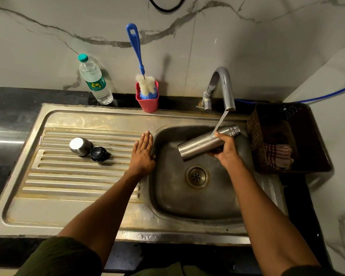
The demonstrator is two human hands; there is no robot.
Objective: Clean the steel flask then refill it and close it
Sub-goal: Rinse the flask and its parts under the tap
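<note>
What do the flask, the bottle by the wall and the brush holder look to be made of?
Flask: brushed steel, dull grey sheen with soft reflections. Bottle: clear plastic, see-through wall, green cap and label. Brush holder: probably plastic, opaque red, matte and smooth.

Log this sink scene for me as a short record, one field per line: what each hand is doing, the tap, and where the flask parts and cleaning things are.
right hand: right hand grips the steel flask, tilted over the sink basin
left hand: left hand rests flat on the basin's left edge
tap: tap running, stream landing on the flask's outside
flask mouth: open, no cap on
steel cup and black cap: steel cup and black cap on the drainboard
bottle brush: bottle brush standing in the red holder
water bottle: plastic water bottle capped, on the counter by the wall
</note>
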